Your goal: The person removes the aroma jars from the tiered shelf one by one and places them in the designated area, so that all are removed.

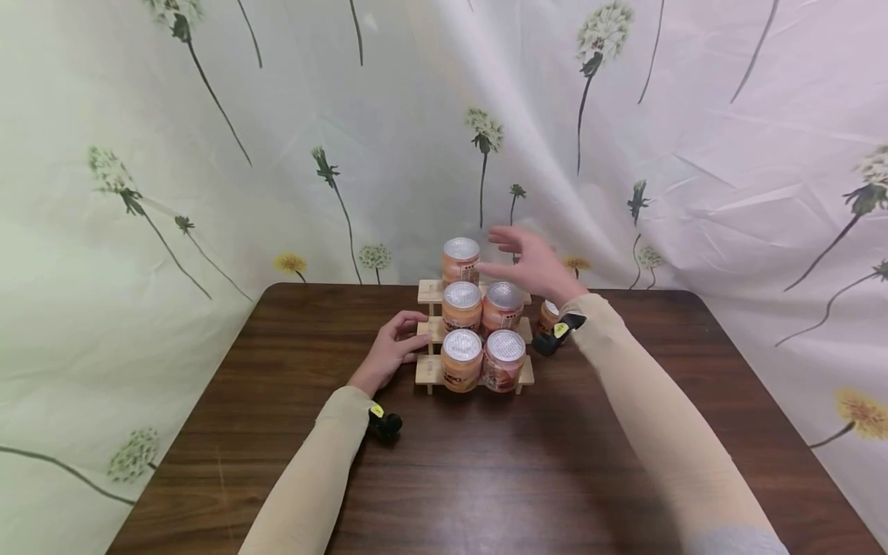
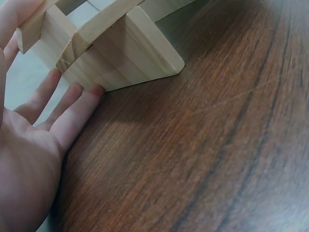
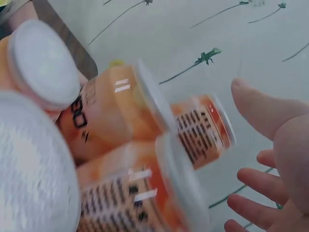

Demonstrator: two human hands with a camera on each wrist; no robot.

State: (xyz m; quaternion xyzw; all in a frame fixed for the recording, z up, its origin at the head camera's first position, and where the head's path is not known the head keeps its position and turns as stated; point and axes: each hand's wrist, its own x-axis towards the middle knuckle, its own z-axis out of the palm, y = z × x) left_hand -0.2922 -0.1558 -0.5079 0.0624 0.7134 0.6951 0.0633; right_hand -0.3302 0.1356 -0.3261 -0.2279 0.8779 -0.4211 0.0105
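Observation:
A light wooden three-step rack (image 1: pixel 428 370) holds several orange-labelled cans with silver lids. Its lower step bears two cans, a left one (image 1: pixel 461 362) and a right one (image 1: pixel 503 362). Another pair stands on the middle step, and a single can (image 1: pixel 461 262) is on the left of the top step. My left hand (image 1: pixel 390 347) touches the rack's left side; in the left wrist view, its fairly straight fingertips meet the wooden side panel (image 2: pixel 120 58). Beside the top can, my right hand (image 1: pixel 530 262) hovers with fingers spread and holds nothing; the right wrist view shows a gap between its thumb and the cans.
One more can (image 1: pixel 548 314) stands on the table right of the rack, partly hidden by the right wrist and its black camera (image 1: pixel 555 338). The dark wooden table (image 1: pixel 458 478) ends at the back against a flower-printed curtain (image 1: pixel 416 154).

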